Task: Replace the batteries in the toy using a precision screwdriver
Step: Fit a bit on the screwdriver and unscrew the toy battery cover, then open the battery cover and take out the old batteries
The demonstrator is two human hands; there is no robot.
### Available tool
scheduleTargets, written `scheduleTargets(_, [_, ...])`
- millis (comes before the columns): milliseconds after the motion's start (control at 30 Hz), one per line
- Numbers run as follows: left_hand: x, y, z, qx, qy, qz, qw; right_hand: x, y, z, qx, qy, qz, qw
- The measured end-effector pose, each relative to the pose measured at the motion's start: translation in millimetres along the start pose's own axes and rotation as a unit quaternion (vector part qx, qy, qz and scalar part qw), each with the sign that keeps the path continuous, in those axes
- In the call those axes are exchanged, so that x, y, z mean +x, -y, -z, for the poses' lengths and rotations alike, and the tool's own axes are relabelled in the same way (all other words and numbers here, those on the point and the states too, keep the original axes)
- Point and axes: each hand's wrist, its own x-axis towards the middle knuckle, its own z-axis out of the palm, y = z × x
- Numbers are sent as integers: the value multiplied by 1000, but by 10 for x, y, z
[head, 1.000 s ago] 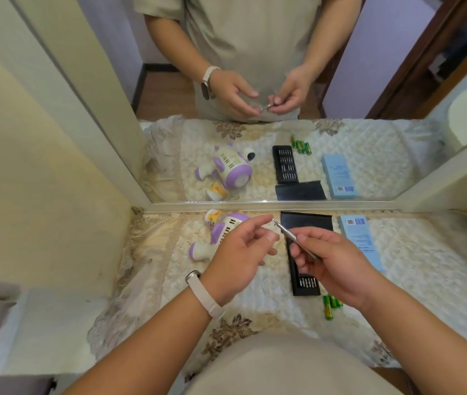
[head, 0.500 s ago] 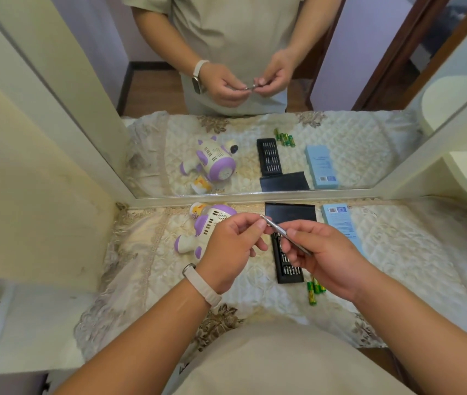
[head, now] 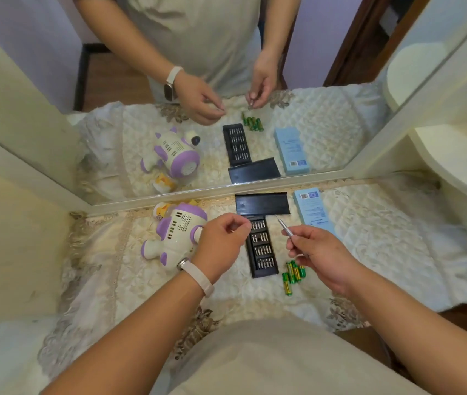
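The white and purple toy (head: 175,232) lies on the quilted cloth at the left, near the mirror. My right hand (head: 320,252) grips a thin silver screwdriver (head: 285,227), tip pointing up and away. My left hand (head: 221,240) hovers over the top end of the black bit tray (head: 262,249), thumb and forefinger pinched on what looks like a tiny bit, barely visible. Several green batteries (head: 292,273) lie just right of the tray, under my right hand.
The tray's black lid (head: 262,203) leans by the mirror frame (head: 198,192). A light blue box (head: 312,209) lies to its right. A cream shelf (head: 460,166) juts out at the far right. The mirror repeats the whole scene.
My hands have come apart: the left hand left the screwdriver tip and moved left over the bit tray. The right hand still holds the screwdriver. The camera tilted further down.
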Motion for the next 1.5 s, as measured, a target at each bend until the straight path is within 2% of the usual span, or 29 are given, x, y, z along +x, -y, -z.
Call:
scheduleTargets(167, [537, 13, -313, 101, 11, 9, 995, 310, -172, 225, -107, -77, -21, 991])
scheduleTargets(233, [748, 71, -425, 161, 12, 5, 987, 415, -229, 262, -190, -89, -6, 978])
scheduleTargets(400, [1109, 169, -615, 273, 21, 4, 962, 684, -319, 247, -419, -65, 64, 903])
scheduleTargets(500, [1267, 202, -667, 343, 36, -9, 939, 857, -349, 177, -510, -50, 100, 853])
scheduleTargets(767, [1447, 357, -702, 446, 52, -40, 892, 1071, -463, 132, -545, -52, 104, 831])
scheduleTargets(1000, [1270, 341, -623, 417, 25, -76, 905, 1058, -456, 106, -566, -53, 114, 815])
scheduleTargets(1167, [847, 225, -377, 393, -13, -177, 903, 909, -363, 23, -572, -68, 130, 807])
scheduleTargets(1367, [211, 259, 163, 387, -125, -216, 888, 619, -304, -233, -526, -33, 164, 834])
scheduleTargets(1500, [-101, 394, 458, 390, -177, -198, 882, 503, -370, -535, -467, 23, 159, 869])
